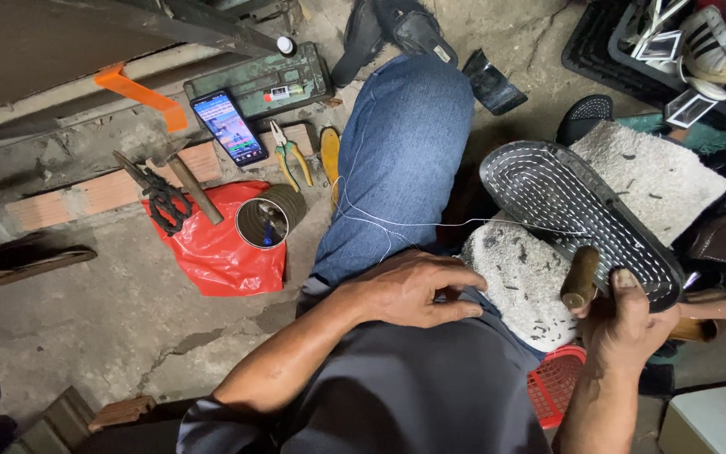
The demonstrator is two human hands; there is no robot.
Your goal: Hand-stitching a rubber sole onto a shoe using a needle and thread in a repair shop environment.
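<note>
My right hand (632,324) grips a wooden tool handle (581,276) pressed against the near end of a black shoe sole (573,214) with white stitching along its rim. The sole lies across a dirty white towel (527,277) on my lap. A thin white thread (397,223) runs from the sole across my blue jeans (401,160) to my left hand (409,290), which rests on my thigh with the fingers curled loosely; whether it pinches the thread is not visible.
On the concrete floor to the left lie a red plastic bag (212,248), an open tin can (264,220), black scissors (164,202), a hammer (191,185), pliers (289,155), a lit phone (228,126) and a green metal box (258,80). Shoes (716,42) crowd the top right; a red basket (555,382) sits below.
</note>
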